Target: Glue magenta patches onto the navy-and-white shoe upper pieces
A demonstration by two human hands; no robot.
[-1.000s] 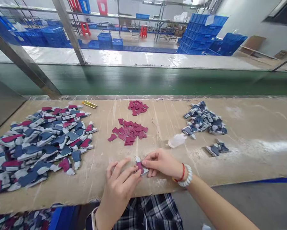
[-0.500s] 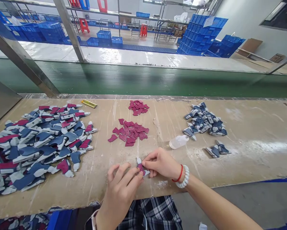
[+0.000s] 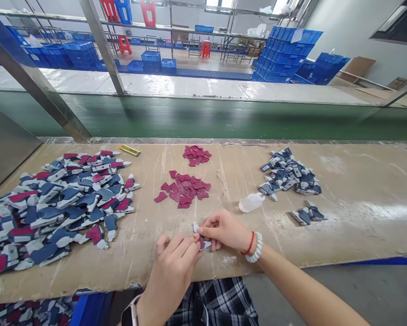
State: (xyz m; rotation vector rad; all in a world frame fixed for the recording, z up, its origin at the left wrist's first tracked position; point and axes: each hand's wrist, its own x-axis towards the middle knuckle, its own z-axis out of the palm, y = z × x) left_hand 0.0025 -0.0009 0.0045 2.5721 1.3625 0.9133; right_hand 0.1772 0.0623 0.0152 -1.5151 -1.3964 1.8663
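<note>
Both hands meet over one small white and maroon cut piece [image 3: 200, 241] at the near edge of the worktable [image 3: 352, 226]. My right hand [image 3: 223, 230] pinches the piece from above, fingers curled. My left hand [image 3: 174, 265] presses its fingertips against the piece from the near side, fingers together. Just beyond the hands lies a loose heap of maroon patches [image 3: 184, 188], with a smaller maroon heap [image 3: 196, 154] farther back. A clear squeeze bottle [image 3: 251, 202] lies on its side to the right of my right hand.
A large pile of blue, white and maroon cut pieces [image 3: 60, 203] covers the table's left. Two smaller piles of blue and white pieces [image 3: 289, 174] [image 3: 307, 213] lie at the right. A yellow tool [image 3: 129, 150] lies at the back. Behind runs a green conveyor belt [image 3: 223, 120].
My left hand has closed its fingers in over the piece, covering more of it. My right hand keeps its pinch. The view has tilted slightly.
</note>
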